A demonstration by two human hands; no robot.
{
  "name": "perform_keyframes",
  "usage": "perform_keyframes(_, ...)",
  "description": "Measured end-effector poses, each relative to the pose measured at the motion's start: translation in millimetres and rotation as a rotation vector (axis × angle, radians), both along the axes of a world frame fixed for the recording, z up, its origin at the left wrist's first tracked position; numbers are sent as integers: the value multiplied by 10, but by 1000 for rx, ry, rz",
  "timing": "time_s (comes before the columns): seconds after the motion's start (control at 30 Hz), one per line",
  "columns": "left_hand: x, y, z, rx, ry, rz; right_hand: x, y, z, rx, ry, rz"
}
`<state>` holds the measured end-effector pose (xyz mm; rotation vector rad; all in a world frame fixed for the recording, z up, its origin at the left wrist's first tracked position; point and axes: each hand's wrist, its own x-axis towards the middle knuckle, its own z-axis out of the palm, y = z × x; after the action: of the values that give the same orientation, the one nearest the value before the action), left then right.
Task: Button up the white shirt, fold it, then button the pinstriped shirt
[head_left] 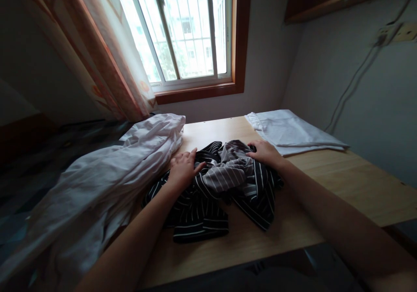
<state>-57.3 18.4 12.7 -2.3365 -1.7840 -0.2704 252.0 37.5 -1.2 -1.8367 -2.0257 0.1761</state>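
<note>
A crumpled black shirt with white stripes (pixel 202 216) lies on the wooden table in front of me, its paler grey inner side bunched up in the middle. My left hand (pixel 184 167) rests on the left part of the shirt, fingers spread and thumb stretched out toward the middle. At the upper right of the shirt, my right hand (pixel 264 153) has its fingers curled over the cloth, with fabric between thumb and fingers. The fingertips there are partly hidden in the folds.
A rumpled white garment (pixel 130 166) drapes over the table's left side. At the back right lies a folded white cloth (pixel 293 129) on the wooden table (pixel 368 183). Behind are a window (pixel 192 31) and a curtain (pixel 107 57). A cable (pixel 350 83) hangs on the right wall.
</note>
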Motion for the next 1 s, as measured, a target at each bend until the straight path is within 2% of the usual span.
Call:
perform_keyframes(0.17,23,-23,125,79,26,-47,-5,-58,64,25,112,-17)
perform_keyframes(0.33,39,-30,149,110,69,-126,-14,-41,77,95,121,20)
perform_keyframes(0.43,51,-2,112,157,-13,-329,-47,-16,54,169,122,47)
perform_keyframes(0.5,60,21,70,99,-51,-493,-85,-22,35,155,186,61)
perform_keyframes(0.57,66,35,33,28,-59,-566,-128,-52,23,121,274,80)
perform_keyframes(0.7,74,16,30,34,-26,-554,-190,-141,29,55,378,178)
perform_keyframes(0.8,92,-19,80,50,18,-555,-214,-188,41,-1,372,295)
perform_keyframes(0.9,109,-33,143,85,9,-519,-226,-222,72,-28,261,345)
perform_keyframes(1.0,81,-23,257,119,-81,-462,-182,-254,167,-93,82,312)
